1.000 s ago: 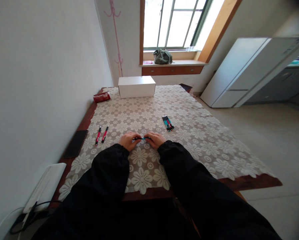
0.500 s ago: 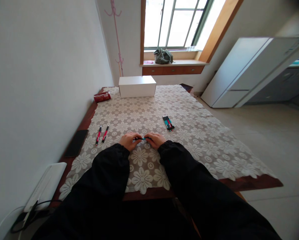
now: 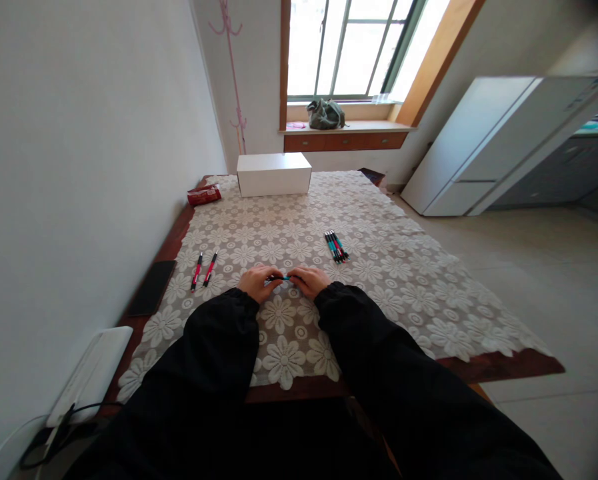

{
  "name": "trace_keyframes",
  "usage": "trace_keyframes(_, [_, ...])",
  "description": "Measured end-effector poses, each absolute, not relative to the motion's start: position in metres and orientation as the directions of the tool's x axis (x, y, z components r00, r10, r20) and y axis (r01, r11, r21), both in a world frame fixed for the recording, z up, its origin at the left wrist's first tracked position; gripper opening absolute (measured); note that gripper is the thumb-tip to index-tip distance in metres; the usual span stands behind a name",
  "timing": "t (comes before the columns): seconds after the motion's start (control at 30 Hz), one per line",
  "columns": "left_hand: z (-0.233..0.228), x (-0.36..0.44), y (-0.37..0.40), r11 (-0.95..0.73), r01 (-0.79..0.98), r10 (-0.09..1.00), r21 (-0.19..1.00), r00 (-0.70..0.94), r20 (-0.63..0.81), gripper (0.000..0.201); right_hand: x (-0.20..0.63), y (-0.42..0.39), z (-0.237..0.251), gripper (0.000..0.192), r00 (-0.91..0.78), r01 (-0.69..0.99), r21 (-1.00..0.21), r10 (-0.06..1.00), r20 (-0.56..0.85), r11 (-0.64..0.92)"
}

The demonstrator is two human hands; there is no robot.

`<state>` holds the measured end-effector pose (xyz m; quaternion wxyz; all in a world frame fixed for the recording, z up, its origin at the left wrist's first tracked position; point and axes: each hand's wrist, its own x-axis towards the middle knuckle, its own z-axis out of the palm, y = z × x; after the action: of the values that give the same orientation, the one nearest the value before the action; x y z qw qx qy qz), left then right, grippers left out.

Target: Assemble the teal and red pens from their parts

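Right now your left hand (image 3: 257,282) and right hand (image 3: 309,280) rest on the lace tablecloth (image 3: 403,287), each pinching 1 end of a teal pen (image 3: 281,277) held level between them. Left lie 2 red pens (image 3: 203,269); farther right, a pen bundle (image 3: 335,245); beyond, a white box (image 3: 273,173).
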<state>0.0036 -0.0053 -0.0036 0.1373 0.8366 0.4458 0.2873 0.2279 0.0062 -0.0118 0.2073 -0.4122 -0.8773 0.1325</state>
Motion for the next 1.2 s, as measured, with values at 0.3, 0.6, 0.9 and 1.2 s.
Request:
trace_keyframes(0.3, [-0.0050,0.0031,-0.0038,-0.569,0.657,0.822,0.495,0.443,0.357,0.015,0.2266,0.0039,-0.0085,0.024,-0.568,0.686,-0.402,0.792,0.224,0.606])
trace_keyframes(0.6, [-0.0015,0.0035,-0.0051,-0.549,0.674,0.836,0.495,0.429,0.343,0.015,0.2266,0.0034,-0.0068,0.023,-0.521,0.738,-0.402,0.836,0.173,0.543])
trace_keyframes(0.9, [-0.0017,0.0037,-0.0052,-0.553,0.648,0.833,0.523,0.434,0.344,0.014,0.2266,0.0037,-0.0053,0.023,-0.559,0.705,-0.378,0.798,0.226,0.600])
trace_keyframes(1.2, [-0.0023,0.0033,-0.0048,-0.554,0.646,0.832,0.525,0.446,0.330,0.014,0.2273,0.0064,-0.0096,0.018,-0.549,0.703,-0.411,0.810,0.206,0.580])
